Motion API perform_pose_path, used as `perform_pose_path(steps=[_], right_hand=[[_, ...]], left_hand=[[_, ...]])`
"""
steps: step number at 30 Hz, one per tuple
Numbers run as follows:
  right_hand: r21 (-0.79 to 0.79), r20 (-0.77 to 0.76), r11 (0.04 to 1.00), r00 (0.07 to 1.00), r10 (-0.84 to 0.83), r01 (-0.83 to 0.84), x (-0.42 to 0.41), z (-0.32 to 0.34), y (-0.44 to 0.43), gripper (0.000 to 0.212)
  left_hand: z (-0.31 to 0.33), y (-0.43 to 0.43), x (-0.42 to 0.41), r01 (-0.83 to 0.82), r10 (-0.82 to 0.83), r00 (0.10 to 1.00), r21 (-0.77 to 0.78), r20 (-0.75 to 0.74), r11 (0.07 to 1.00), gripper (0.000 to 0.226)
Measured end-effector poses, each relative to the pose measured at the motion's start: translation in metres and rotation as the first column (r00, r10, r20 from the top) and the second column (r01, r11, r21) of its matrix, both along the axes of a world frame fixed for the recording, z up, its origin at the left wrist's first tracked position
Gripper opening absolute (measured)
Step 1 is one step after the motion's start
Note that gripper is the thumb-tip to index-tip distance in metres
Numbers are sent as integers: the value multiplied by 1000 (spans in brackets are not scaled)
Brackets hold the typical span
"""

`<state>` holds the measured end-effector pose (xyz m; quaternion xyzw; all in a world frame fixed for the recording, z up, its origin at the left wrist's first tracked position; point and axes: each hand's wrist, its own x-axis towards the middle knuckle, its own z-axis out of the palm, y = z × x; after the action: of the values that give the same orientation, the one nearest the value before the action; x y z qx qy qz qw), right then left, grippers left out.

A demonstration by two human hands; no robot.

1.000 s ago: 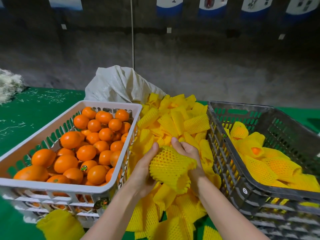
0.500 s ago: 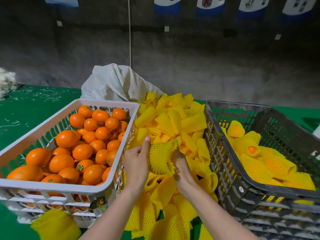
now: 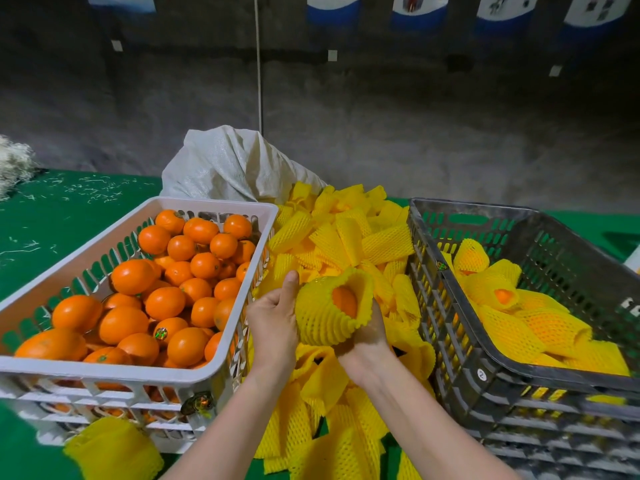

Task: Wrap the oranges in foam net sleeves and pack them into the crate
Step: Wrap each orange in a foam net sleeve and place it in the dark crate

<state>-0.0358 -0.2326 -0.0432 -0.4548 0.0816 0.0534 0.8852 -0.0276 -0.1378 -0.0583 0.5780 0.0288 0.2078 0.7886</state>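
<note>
Yellow foam net sleeve encloses one orange, gripped from below by the right hand, left hand against its side, grip indeterminate; next step: placement into the grey crate.

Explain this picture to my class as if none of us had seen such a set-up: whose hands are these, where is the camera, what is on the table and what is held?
There is no machine here: a person works with bare hands, and the one camera sits on their head, looking forward and down. So the left hand and right hand reach in from the bottom. On the green table cover stand a white crate of bare oranges, a loose pile of yellow foam sleeves with a white sack behind it, and a dark crate holding wrapped oranges. The right hand cups an orange sitting in a foam net sleeve; the left hand holds the sleeve's side, thumb up.
</note>
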Motion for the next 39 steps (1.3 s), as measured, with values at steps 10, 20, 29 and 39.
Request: perform_pose_path(steps=[10, 20, 29, 39], right_hand=[[-39, 12, 995, 995, 95, -95, 0, 3, -9, 31], [-437, 307, 895, 950, 60, 85, -7, 10, -25, 24], [-658, 501, 677, 863, 66, 330, 0, 11, -40, 36], [-650, 499, 708, 857, 125, 276, -9, -5, -40, 32]], left_hand=[[7, 3, -2, -25, -4, 993, 239, 121, 971, 69], [28, 15, -1, 569, -571, 676, -163, -466, 806, 53], [32, 10, -1, 730, -710, 535, -172, -458, 661, 41], [38, 1, -2, 581, -559, 720, -84, -411, 810, 55]])
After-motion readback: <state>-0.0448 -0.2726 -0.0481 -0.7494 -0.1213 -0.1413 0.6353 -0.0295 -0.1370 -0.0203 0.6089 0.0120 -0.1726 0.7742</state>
